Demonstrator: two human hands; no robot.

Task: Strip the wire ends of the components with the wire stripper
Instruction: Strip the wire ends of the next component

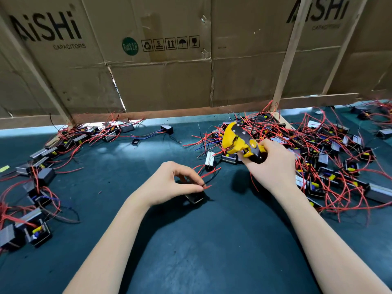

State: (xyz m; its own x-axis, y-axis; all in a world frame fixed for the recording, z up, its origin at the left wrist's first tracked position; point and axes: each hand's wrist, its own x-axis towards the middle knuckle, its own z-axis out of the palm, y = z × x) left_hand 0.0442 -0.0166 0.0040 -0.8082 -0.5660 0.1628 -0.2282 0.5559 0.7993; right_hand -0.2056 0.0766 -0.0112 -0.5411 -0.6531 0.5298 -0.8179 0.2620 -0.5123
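Components, small black boxes trailing red wires, lie across everything here, so the account runs from the biggest thing down. Cardboard sheets printed with a capacitor maker's name stand on wooden battens along the far edge, probably a screen for the bench. Below them the dark green mat carries two heaps: the right pile, thick and tangled, and the left pile, looser and strung out toward the near corner (which pile is done and which waits cannot be told from this view). Keeping one heap on each side would let pieces pass across the middle, where both hands work.

The wire stripper, yellow and black, is gripped in the right hand, fingers curled round its handles, its head raised and pointing up and away from the person, well clear of any wire; it seems held ready rather than cutting. The left hand hovers just above one component resting on the mat between the heaps, thumb and forefinger pinching a red wire close to its tip, the other fingers loosely bent. Holding the lead near its end likely keeps it stiff and aimed toward the tool. Whether this tip is bare yet is too small to judge.
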